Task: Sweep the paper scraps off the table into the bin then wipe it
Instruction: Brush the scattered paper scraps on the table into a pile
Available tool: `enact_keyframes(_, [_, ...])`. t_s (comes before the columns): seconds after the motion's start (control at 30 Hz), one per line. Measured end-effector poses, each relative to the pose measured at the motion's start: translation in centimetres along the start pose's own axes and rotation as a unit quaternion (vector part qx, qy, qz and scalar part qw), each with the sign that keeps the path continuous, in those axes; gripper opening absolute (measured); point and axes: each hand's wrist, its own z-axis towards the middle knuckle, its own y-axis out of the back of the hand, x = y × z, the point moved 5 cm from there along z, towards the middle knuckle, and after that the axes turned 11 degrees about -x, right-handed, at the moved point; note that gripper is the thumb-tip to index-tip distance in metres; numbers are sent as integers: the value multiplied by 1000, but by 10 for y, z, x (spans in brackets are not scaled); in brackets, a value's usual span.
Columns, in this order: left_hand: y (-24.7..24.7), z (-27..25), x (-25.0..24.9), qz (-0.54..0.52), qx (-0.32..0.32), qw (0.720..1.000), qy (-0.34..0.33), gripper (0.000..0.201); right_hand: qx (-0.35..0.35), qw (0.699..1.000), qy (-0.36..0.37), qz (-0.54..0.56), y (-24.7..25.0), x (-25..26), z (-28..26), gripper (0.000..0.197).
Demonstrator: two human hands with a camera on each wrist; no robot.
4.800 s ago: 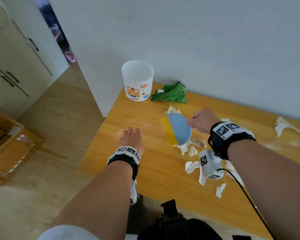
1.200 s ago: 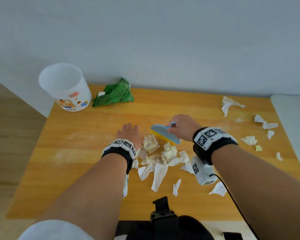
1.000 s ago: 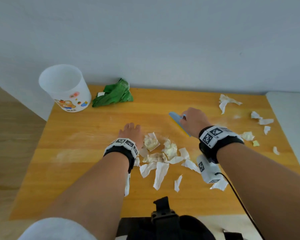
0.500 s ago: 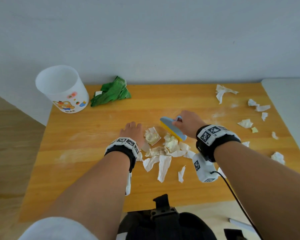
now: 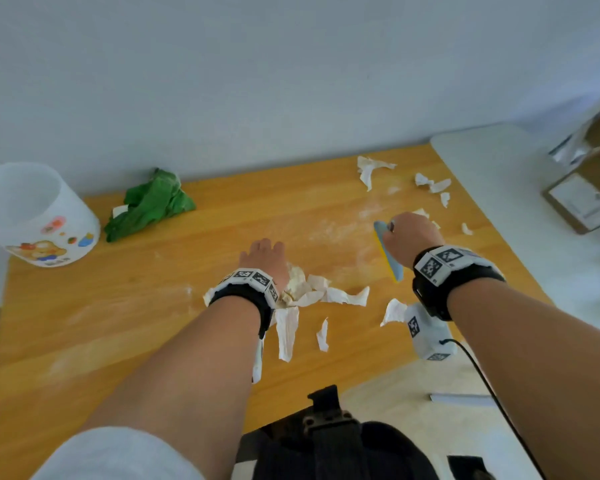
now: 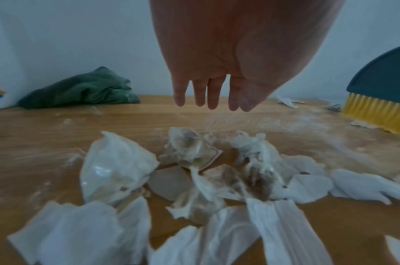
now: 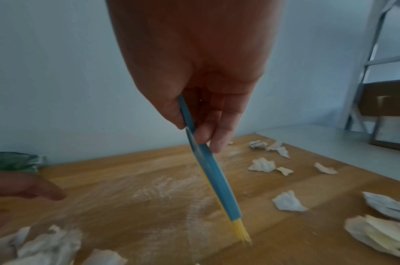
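Note:
A heap of white paper scraps (image 5: 309, 292) (image 6: 205, 172) lies mid-table just right of my left hand (image 5: 265, 259) (image 6: 213, 100), which hovers flat over the wood with straight fingers, holding nothing. My right hand (image 5: 409, 239) (image 7: 194, 136) pinches a flat blue brush (image 5: 388, 252) (image 7: 213, 172) with yellow bristles (image 7: 241, 233) touching the table, to the right of the heap. More scraps (image 5: 373, 168) (image 7: 262, 165) are scattered at the far right. The white bin (image 5: 32, 216) stands at the far left corner, a crumpled green cloth (image 5: 149, 204) (image 6: 81, 91) beside it.
The wooden table (image 5: 101, 306) carries white dusty smears (image 7: 167, 188). A wall runs along its far edge. A grey surface (image 5: 534, 209) adjoins the right side, with a cardboard box (image 5: 582, 199) on it. The near table edge lies by my body.
My right hand has carried the brush away from the heap to the right, toward the scattered scraps. My left hand stays beside the heap. The head view has swung right.

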Motion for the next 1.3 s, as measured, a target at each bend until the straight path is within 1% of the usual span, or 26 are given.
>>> enact_keyframes(0.17, [-9, -3, -14, 14, 7, 1000, -14, 55, 13, 997, -55, -44, -13, -30, -14, 42])
enact_keyframes(0.23, [-11, -4, -11, 12, -2, 1000, -11, 55, 41, 995, -72, -52, -22, -33, -21, 38])
enact_keyframes(0.3, [-11, -5, -5, 2, -9, 1000, -3, 54, 71, 994, -74, -44, -33, -30, -27, 36])
enact_keyframes(0.4, [-11, -7, 6, -2, -25, 1000, 11, 50, 91, 995, -44, -25, -43, -12, -34, 37])
enact_keyframes(0.53, [-11, -14, 20, -6, -35, 999, 24, 46, 92, 996, -19, 4, -48, 15, -34, 37])
enact_keyframes(0.63, [-8, -19, 30, -10, -34, 999, 41, 46, 93, 994, -12, 47, -50, 32, -29, 38])
enact_keyframes(0.73, [-7, -24, 43, -18, -37, 997, 59, 46, 105, 989, 1, 105, -52, 51, -28, 32])
enact_keyframes(0.83, [-7, -29, 58, -29, -41, 996, 75, 47, 114, 984, 36, 130, -53, 71, -29, 37])
enact_keyframes(0.93, [-4, -35, 69, -33, -37, 995, 88, 47, 89, 983, 73, 144, -49, 86, -26, 38])
enact_keyframes(1.03, [0, -37, 74, -33, -36, 994, 95, 50, 43, 989, 78, 122, -35, 87, -20, 36])
enact_keyframes(1.13, [2, -37, 73, -24, -39, 995, 90, 52, 20, 996, 64, 64, -24, 74, -18, 40])
enact_keyframes(1.2, [2, -36, 70, -23, -39, 995, 88, 51, 22, 999, 46, 20, -24, 64, -20, 37])
enact_keyframes(1.3, [-1, -38, 70, -32, -29, 995, 91, 52, 51, 998, 32, -22, -36, 57, -29, 35])
